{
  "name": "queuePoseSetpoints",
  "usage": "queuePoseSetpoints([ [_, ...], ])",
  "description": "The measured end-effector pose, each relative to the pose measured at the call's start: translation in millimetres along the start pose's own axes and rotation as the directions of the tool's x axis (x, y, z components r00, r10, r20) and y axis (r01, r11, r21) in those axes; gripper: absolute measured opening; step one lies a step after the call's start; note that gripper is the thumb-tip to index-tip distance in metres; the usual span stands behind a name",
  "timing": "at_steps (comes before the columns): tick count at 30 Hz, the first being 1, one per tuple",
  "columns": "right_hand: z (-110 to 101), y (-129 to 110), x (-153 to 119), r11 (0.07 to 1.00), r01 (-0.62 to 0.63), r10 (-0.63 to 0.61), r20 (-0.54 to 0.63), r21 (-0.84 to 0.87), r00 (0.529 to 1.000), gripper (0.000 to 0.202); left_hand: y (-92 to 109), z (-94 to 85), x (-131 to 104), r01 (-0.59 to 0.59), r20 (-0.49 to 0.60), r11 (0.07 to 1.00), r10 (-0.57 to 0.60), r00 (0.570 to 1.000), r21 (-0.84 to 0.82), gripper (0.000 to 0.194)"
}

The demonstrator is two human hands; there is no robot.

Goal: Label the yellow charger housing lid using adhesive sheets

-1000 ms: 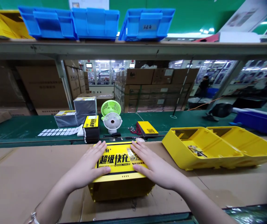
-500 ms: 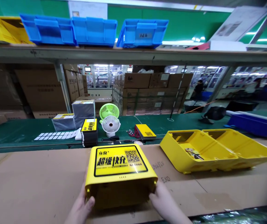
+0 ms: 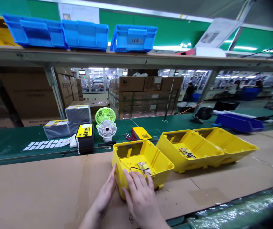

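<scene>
Work housing: We are handling the nearest yellow housing [image 3: 155,156], which is standing open side up on the cardboard-covered surface [image 3: 43,190], between its far and near edges.
Housing contents: A small component [image 3: 144,166] with a dark wire is lying on the housing floor.
Left hand: Our left hand [image 3: 106,189] is resting against the outside of the left wall, fingers extended and held together, without closing around the wall.
Right hand: Our right hand [image 3: 139,190] is lying against the near wall, half open, fingers spreading up to the near rim and the thumb pointing toward the near left corner; it is not closing into a fist.
Adjacent housings: Two more yellow housings, the second [image 3: 198,143] and the third [image 3: 227,141], are standing in a row toward the right end of the surface. Whether the second is touching ours, we are unable to tell.
Beyond the far edge: A yellow panel [image 3: 141,133], red wires [image 3: 133,135], a white fan [image 3: 107,129], a green fan [image 3: 104,114] and a black box [image 3: 86,144] with a yellow top are occupying the green worktop [image 3: 155,127].
Near right corner: Clear plastic wrap [image 3: 243,210] is lying along the near edge.
</scene>
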State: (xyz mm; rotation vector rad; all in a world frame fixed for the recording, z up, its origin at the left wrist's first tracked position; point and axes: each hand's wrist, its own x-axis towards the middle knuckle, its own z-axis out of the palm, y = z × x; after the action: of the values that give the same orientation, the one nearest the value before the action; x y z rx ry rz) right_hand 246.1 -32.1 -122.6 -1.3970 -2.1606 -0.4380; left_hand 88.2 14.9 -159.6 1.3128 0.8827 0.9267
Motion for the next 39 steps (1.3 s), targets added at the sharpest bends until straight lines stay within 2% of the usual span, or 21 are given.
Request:
queuePoseSetpoints([
  [3, 13, 27, -5, 0.994, -0.077, 0.074, -0.047, -0.074, 0.996, 0.052, -19, 0.7, 6, 0.078, 0.054, 0.981, -0.069, 0.996, -0.179, 0.075],
  [6, 19, 56, -11, 0.987, -0.077, 0.065, -0.085, -0.144, 0.994, 0.052, -30, 0.6, 9, 0.069, -0.020, 0.985, -0.073, 0.997, -0.158, 0.073],
  [9, 20, 72, -18, 0.981, -0.068, 0.051, -0.098, -0.183, 0.994, 0.056, -35, -1.1, 8, 0.080, -0.065, 0.991, -0.088, 0.994, -0.105, 0.066],
  [15, 11, 90, -25, 0.972, -0.072, 0.056, -0.076, -0.224, 0.996, 0.056, -35, -8.7, 5, 0.133, -0.101, 0.987, -0.142, 0.985, -0.091, 0.064],
  [19, -4, 122, -28, 0.953, -0.114, 0.100, -0.062, -0.280, 0.993, 0.053, -36, -9.3, 2, 0.129, -0.084, 0.989, -0.135, 0.987, -0.076, 0.063],
  [23, -18, 182, -39, 0.910, -0.195, 0.175, -0.087, -0.366, 0.981, 0.068, -37, -8.6, 2, 0.125, -0.053, 0.991, -0.127, 0.990, -0.049, 0.059],
  [29, -36, 311, -65, 0.813, -0.288, 0.290, -0.077, -0.507, 0.954, 0.074, -41, -7.5, 5, 0.137, -0.067, 0.991, -0.137, 0.988, -0.005, 0.060],
  [32, -43, 356, -64, 0.726, -0.450, 0.489, -0.070, -0.520, 0.869, 0.078, -45, -5.6, 7, 0.145, -0.088, 0.989, -0.143, 0.986, 0.013, 0.060],
  [34, -44, 363, -52, 0.627, -0.560, 0.584, -0.149, -0.541, 0.798, 0.078, -46, -4.0, 9, 0.150, -0.102, 0.988, -0.146, 0.984, 0.030, 0.059],
  [35, -41, 358, -44, 0.591, -0.586, 0.585, -0.205, -0.555, 0.784, 0.076, -47, -3.2, 10, 0.152, -0.109, 0.988, -0.147, 0.983, 0.039, 0.058],
  [37, -31, 337, -23, 0.581, -0.574, 0.511, -0.291, -0.577, 0.809, 0.069, -47, -1.8, 12, 0.158, -0.120, 0.986, -0.151, 0.981, 0.054, 0.056],
  [39, -10, 308, 0, 0.660, -0.484, 0.427, -0.243, -0.574, 0.871, 0.062, -46, -0.7, 13, 0.161, -0.126, 0.985, -0.151, 0.980, 0.070, 0.051],
])
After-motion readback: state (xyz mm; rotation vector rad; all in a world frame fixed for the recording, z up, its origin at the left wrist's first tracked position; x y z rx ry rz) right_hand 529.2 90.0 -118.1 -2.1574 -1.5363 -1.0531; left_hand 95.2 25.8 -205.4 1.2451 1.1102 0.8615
